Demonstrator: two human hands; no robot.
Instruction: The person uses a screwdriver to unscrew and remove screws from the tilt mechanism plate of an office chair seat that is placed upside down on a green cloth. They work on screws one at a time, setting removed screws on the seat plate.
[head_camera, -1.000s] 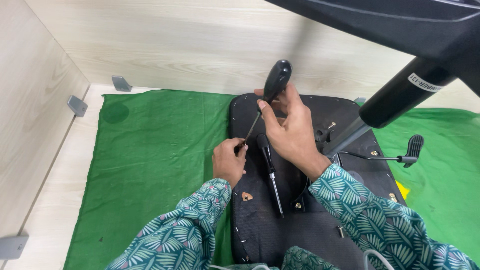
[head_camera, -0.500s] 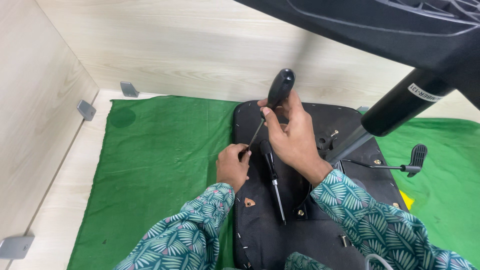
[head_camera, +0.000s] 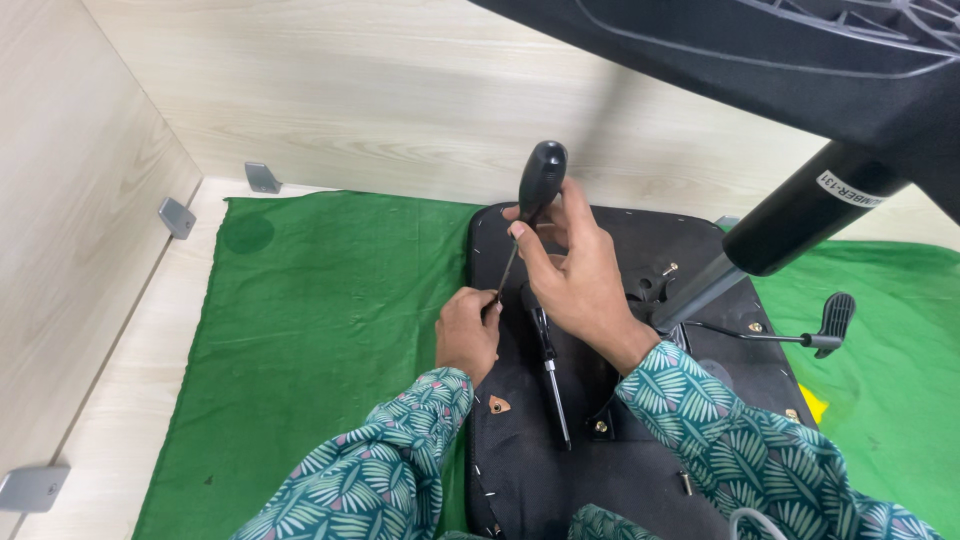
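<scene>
Screwdriver (head_camera: 530, 215): frame centre, tilted handle-up; right hand (head_camera: 575, 275) clamped on handle, left hand (head_camera: 466, 333) pinching tip on chair seat underside (head_camera: 640, 480)

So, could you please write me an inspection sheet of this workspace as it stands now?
Surface: green mat on a pale wood floor.
Job's things: black chair seat underside; black-handled screwdriver tilted, tip at the seat's left edge.
Clutter: second screwdriver lying on the seat; loose screw.
Hands: right hand grips the screwdriver handle; left hand at its tip.
Cables: white cord, bottom edge.
Surroundings: wood-panel walls with metal brackets; chair column; lever.
</scene>
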